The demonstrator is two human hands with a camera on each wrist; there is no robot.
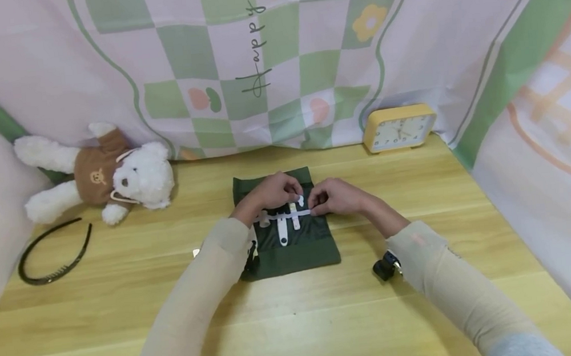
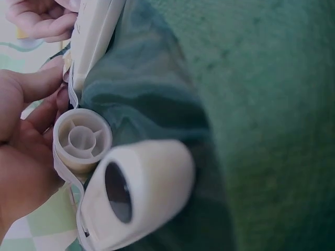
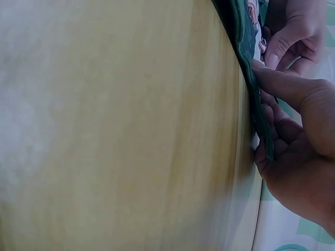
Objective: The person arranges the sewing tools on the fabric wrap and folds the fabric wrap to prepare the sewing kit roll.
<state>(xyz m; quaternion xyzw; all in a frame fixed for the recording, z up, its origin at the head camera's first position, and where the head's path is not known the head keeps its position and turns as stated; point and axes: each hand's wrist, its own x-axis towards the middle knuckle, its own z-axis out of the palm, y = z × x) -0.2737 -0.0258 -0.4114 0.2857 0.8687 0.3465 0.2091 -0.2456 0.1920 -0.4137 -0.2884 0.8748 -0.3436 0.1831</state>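
Note:
A dark green cloth organizer [image 1: 300,257] lies unfolded on the table, a white elastic band [image 1: 303,213] across its middle. My right hand [image 1: 338,197] grips its right edge, thumb above and fingers beneath, as the right wrist view shows. With thumb and finger, my left hand [image 1: 277,190] pinches a small white piece [image 1: 300,200] by the band; its kind is unclear. Under the band sit a white flat tool with a dark dot [image 1: 283,232] and a patterned strip [image 1: 296,223]. A spool-like white cylinder [image 2: 82,137] and a white piece with a dark oval [image 2: 157,183] appear in the left wrist view.
A white plush bear [image 1: 143,177] in a brown top lies at the back left, above a black headband [image 1: 49,278]. At the back right stands a yellow clock [image 1: 399,128]. A patterned curtain [image 1: 253,60] hangs behind the wooden table [image 1: 301,337].

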